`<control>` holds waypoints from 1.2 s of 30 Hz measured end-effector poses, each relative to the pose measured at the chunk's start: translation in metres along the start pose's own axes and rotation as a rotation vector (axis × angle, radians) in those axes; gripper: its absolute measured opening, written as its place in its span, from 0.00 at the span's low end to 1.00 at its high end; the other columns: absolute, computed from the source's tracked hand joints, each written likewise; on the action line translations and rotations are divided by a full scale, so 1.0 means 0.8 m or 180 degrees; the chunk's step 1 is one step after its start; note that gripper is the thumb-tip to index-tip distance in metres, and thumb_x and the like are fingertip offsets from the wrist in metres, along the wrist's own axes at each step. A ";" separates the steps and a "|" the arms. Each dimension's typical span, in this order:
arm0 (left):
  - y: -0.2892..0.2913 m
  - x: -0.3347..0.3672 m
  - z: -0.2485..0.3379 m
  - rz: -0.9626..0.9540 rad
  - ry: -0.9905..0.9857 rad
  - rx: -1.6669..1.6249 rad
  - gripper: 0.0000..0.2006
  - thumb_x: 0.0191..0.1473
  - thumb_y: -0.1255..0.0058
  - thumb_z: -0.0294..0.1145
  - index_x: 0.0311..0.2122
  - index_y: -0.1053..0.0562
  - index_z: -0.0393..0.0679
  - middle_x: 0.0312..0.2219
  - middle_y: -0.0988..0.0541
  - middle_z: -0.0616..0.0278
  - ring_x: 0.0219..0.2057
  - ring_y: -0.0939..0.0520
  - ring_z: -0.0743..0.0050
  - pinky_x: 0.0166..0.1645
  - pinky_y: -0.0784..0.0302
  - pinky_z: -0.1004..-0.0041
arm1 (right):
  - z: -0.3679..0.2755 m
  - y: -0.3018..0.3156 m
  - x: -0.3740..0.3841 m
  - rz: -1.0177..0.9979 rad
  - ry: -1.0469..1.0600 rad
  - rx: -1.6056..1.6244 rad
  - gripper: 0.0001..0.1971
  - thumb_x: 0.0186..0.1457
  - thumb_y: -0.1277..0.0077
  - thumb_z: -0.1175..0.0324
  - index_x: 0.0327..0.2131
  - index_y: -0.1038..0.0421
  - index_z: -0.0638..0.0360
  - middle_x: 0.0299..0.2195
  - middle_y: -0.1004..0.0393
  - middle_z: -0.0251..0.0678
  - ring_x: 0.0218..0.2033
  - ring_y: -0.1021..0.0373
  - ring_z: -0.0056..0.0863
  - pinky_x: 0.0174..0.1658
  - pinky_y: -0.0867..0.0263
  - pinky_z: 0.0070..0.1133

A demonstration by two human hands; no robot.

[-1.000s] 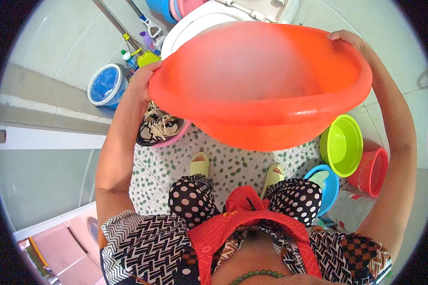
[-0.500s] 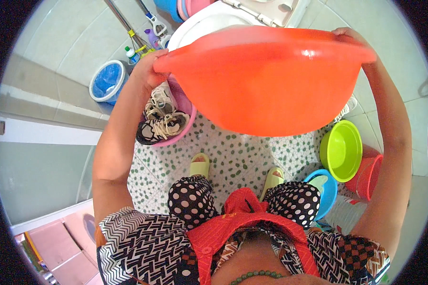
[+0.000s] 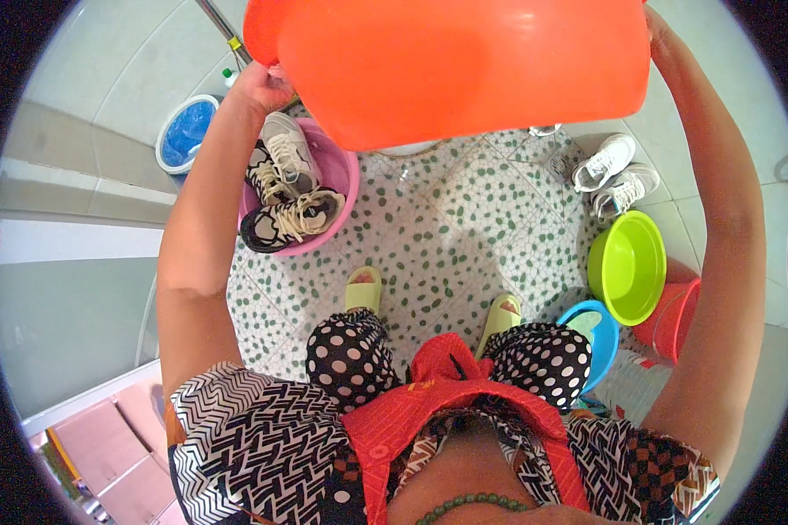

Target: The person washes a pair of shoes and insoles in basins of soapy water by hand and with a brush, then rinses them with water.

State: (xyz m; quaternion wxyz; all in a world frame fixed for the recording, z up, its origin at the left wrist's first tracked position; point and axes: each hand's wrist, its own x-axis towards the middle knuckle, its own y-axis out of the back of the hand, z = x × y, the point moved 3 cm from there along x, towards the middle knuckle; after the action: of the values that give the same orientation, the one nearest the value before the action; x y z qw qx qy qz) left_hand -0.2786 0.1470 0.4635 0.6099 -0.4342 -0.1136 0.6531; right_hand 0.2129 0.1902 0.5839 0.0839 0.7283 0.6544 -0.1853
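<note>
A large orange plastic basin is held up at arm's length, tilted so its smooth outer side faces me; its inside is hidden. My left hand is closed on the basin's left rim. At the opposite end, my right hand grips the right edge, its fingers mostly hidden behind the plastic. Below my left hand, a pink basin on the floor holds several sneakers, some black and cream, one pale grey.
White sneakers stand on the right by the wall. Nearer me are a lime-green basin, a red bucket and a blue basin. A blue-lined bin stands at the left wall. My slippers rest on the patterned floor.
Both hands have raised the orange basin farther up and away, tilting it more. It now covers the toilet, and the white sneakers on the right have come into sight.
</note>
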 end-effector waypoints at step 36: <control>-0.020 -0.108 -0.197 -0.0594 -0.0561 0.1224 0.18 0.52 0.62 0.32 0.47 0.38 0.34 0.43 0.29 0.53 0.42 0.26 0.64 0.49 0.31 0.66 | 0.203 0.193 -0.171 0.0452 0.0055 0.0325 0.21 0.46 0.55 0.59 0.42 0.36 0.62 0.40 0.30 0.41 0.39 0.33 0.33 0.45 0.38 0.28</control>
State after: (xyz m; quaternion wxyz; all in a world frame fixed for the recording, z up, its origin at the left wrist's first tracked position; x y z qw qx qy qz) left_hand -0.1667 0.0134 0.4171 0.7270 -0.2388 -0.0795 0.6389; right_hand 0.3282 -0.0153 0.4681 0.0539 0.7778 0.5914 -0.2057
